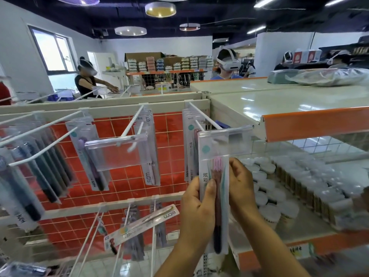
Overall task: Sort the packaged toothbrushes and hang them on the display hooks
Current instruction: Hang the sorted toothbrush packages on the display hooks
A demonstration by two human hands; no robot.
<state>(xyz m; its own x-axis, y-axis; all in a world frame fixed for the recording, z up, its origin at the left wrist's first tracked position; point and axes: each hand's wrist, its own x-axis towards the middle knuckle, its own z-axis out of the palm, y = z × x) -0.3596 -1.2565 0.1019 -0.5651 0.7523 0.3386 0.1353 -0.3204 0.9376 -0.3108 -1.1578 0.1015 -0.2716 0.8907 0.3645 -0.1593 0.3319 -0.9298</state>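
Head view shows me holding one pack (214, 188) upright in both hands, long axis vertical, bristles up. My left hand (196, 214) grips its left edge from the front, thumb laid across the face about mid-length, fingers curled round behind. My right hand (240, 188) pinches the right edge a little higher, fingers (235, 166) clamped on the pack just below the bristles.

What the next move turns on, as I judge it, is the top of the pack against the hook (207, 119). The hook runs out toward me from the rack, and its clear tag (235, 140) sits at the near end, right across the pack's head. The hang hole is up there behind or just under that tag; I cannot tell whether the hook tip has entered it. Both hands sit well below the hole, so the pack has to be steered from its lower half.

More packs (188, 148) hang further back on the same hook, so this one would slide away from me along it.
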